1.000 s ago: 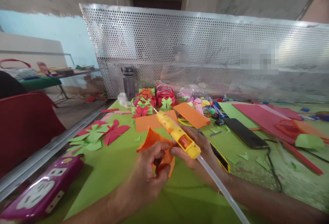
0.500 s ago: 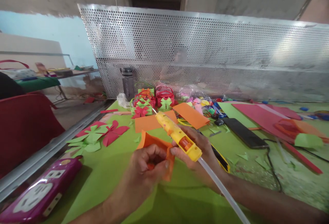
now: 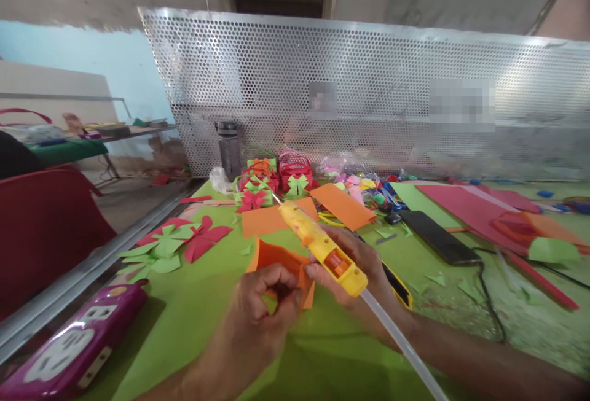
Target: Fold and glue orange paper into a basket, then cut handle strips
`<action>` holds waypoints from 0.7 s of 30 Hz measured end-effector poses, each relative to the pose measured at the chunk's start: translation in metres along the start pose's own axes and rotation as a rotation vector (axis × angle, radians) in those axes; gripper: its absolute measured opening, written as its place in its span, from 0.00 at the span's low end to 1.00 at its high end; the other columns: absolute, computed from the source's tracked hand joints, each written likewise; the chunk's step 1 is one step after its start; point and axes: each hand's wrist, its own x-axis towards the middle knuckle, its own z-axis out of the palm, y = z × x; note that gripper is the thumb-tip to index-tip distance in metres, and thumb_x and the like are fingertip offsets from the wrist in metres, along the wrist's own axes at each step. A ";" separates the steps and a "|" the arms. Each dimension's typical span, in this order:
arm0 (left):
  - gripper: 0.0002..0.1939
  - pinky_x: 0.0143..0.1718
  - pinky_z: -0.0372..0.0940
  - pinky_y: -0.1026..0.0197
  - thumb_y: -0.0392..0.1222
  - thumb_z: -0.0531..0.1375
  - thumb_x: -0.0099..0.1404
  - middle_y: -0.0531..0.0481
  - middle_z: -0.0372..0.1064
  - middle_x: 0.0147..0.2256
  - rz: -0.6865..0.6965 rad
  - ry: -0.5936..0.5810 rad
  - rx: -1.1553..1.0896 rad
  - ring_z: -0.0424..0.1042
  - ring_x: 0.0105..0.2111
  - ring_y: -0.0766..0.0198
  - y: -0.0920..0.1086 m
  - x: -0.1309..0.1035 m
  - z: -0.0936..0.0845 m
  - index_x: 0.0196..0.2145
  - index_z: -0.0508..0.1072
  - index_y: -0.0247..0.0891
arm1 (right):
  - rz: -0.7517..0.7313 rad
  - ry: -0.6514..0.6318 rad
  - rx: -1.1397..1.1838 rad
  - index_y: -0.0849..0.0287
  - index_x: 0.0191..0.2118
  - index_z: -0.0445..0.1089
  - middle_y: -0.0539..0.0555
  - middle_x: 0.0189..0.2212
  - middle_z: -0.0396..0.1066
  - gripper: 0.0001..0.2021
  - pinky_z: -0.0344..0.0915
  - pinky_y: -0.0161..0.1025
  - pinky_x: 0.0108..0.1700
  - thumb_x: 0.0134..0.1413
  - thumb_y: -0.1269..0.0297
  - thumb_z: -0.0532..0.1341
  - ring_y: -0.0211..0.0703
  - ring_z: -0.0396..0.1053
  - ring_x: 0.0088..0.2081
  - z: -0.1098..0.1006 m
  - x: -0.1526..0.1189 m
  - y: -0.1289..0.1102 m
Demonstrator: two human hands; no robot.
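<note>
My left hand (image 3: 265, 309) pinches the near edge of a folded piece of orange paper (image 3: 279, 255) between thumb and fingers. A yellow hot glue gun (image 3: 318, 241) rests in my right hand (image 3: 364, 272), its nozzle pointing away to the upper left. From its back end a clear glue stick (image 3: 401, 339) sticks out toward me. The right thumb and fingertips also touch the right side of the orange paper. My fingers hide part of the fold. Flat orange sheets (image 3: 343, 206) lie just beyond the glue gun.
Red and green paper flowers (image 3: 207, 238) lie at the left, above a purple power strip (image 3: 78, 339). Small decorated paper bags (image 3: 295, 174) and a dark bottle (image 3: 228, 152) stand at the back. A black phone (image 3: 440, 238) with a cable and a pink sheet (image 3: 474, 210) lie right.
My left fingers have shifted slightly along the paper, and its near flap has turned. The back of the glue gun has moved a little down and to the right.
</note>
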 end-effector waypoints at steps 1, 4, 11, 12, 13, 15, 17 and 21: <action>0.09 0.22 0.58 0.69 0.37 0.55 0.58 0.57 0.64 0.18 0.067 0.039 0.038 0.62 0.20 0.70 0.000 0.000 0.000 0.21 0.66 0.39 | -0.001 -0.001 0.003 0.56 0.44 0.67 0.48 0.32 0.74 0.20 0.68 0.33 0.30 0.42 0.76 0.62 0.38 0.71 0.30 0.000 0.000 0.001; 0.08 0.23 0.59 0.69 0.34 0.55 0.59 0.57 0.64 0.19 0.258 0.108 0.113 0.63 0.19 0.71 -0.001 0.000 0.001 0.22 0.67 0.39 | 0.001 -0.019 0.011 0.56 0.45 0.66 0.49 0.31 0.74 0.20 0.68 0.34 0.31 0.43 0.75 0.62 0.39 0.72 0.30 0.000 -0.001 0.002; 0.08 0.33 0.65 0.68 0.30 0.57 0.60 0.52 0.73 0.30 0.357 0.123 0.086 0.72 0.31 0.67 -0.010 0.002 0.000 0.28 0.72 0.40 | -0.064 -0.015 -0.050 0.57 0.46 0.66 0.50 0.31 0.74 0.21 0.68 0.34 0.32 0.43 0.76 0.61 0.39 0.72 0.31 -0.002 -0.001 0.002; 0.08 0.33 0.66 0.68 0.30 0.57 0.59 0.52 0.73 0.31 0.362 0.135 0.089 0.72 0.31 0.67 -0.011 0.003 0.000 0.29 0.72 0.41 | -0.065 -0.020 -0.056 0.57 0.47 0.66 0.49 0.30 0.74 0.21 0.68 0.34 0.32 0.43 0.76 0.60 0.40 0.72 0.31 -0.002 -0.001 0.001; 0.08 0.33 0.66 0.69 0.30 0.58 0.59 0.52 0.74 0.32 0.364 0.148 0.092 0.73 0.31 0.68 -0.011 0.003 0.000 0.28 0.73 0.41 | -0.061 -0.025 -0.059 0.56 0.47 0.65 0.48 0.30 0.74 0.22 0.68 0.34 0.32 0.43 0.76 0.60 0.40 0.72 0.31 -0.003 -0.002 0.001; 0.08 0.33 0.67 0.70 0.30 0.59 0.58 0.53 0.74 0.32 0.366 0.176 0.093 0.74 0.31 0.68 -0.010 0.004 0.000 0.28 0.74 0.41 | -0.050 -0.034 -0.055 0.55 0.48 0.64 0.48 0.30 0.74 0.22 0.68 0.34 0.31 0.43 0.75 0.60 0.40 0.72 0.31 -0.003 -0.003 0.001; 0.08 0.34 0.68 0.70 0.29 0.60 0.57 0.53 0.75 0.31 0.372 0.203 0.092 0.74 0.31 0.68 -0.007 0.005 -0.001 0.28 0.75 0.41 | -0.053 -0.036 -0.041 0.55 0.48 0.64 0.48 0.30 0.74 0.22 0.68 0.34 0.31 0.43 0.75 0.60 0.40 0.72 0.31 -0.003 -0.004 0.002; 0.08 0.32 0.68 0.71 0.29 0.60 0.55 0.55 0.76 0.29 0.377 0.199 0.069 0.75 0.29 0.68 -0.003 0.005 -0.003 0.27 0.75 0.42 | -0.050 -0.036 -0.025 0.55 0.47 0.65 0.48 0.31 0.73 0.21 0.68 0.33 0.30 0.44 0.75 0.60 0.39 0.71 0.31 -0.003 -0.006 0.002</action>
